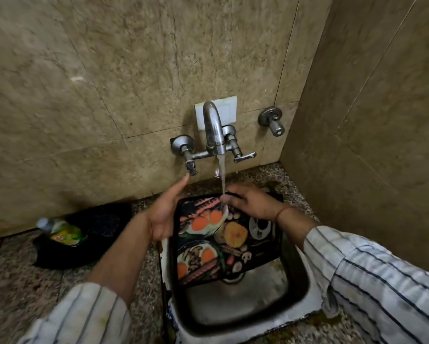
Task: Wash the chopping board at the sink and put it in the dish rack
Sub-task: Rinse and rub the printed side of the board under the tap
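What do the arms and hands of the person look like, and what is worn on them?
Both forearms are bare. The left sleeve and the right sleeve are pushed up; they are of a light, whitish cloth with thin dark stripes. A thin reddish-orange thread is tied around the right wrist. The left hand and the right hand show no gloves, and no rings can be seen.

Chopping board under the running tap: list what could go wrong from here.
1. The chopping board rests tilted in the sink, held at its far edge by the right hand alone; wet, it may slip.
2. Water hitting the tilted board could splash onto the striped sleeves.
3. The left hand reaching for the tap handle might open it too far.
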